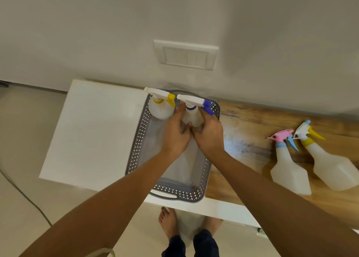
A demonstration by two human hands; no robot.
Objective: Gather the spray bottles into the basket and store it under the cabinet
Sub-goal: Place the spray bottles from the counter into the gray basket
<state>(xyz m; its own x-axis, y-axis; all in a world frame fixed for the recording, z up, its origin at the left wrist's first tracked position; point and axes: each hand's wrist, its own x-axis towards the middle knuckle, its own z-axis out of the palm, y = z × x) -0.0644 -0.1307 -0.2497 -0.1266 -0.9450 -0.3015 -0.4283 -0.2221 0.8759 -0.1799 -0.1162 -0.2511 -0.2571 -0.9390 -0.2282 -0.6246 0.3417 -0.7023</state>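
Looking down from the head camera: a grey perforated basket sits on a white cabinet top, against the wall, its right edge meeting a wood-grain counter.

Two bottles stand upright at the far end of the basket, side by side. Left one: yellow-trigger bottle, white spray head, yellow collar. Right one: blue-trigger bottle, white head, blue collar and trigger.

Both hands are on the blue-trigger bottle. Left hand cups its left side, fingers curled together around the body, fingertips reaching up near the collar. Right hand wraps the right side, fingers pressed together against the body, just below the blue trigger. The thumbs meet at the near face of the bottle. Whether the bottle base rests on the basket floor cannot be told; the hands cover it.

Two more bottles stand on the wood-grain counter, well apart from the basket: a pink-head bottle with a light blue trigger, and beside it to the right a bottle with yellow trigger and collar.

A wall switch plate is above the basket. Bare feet show on the floor below the cabinet edge.
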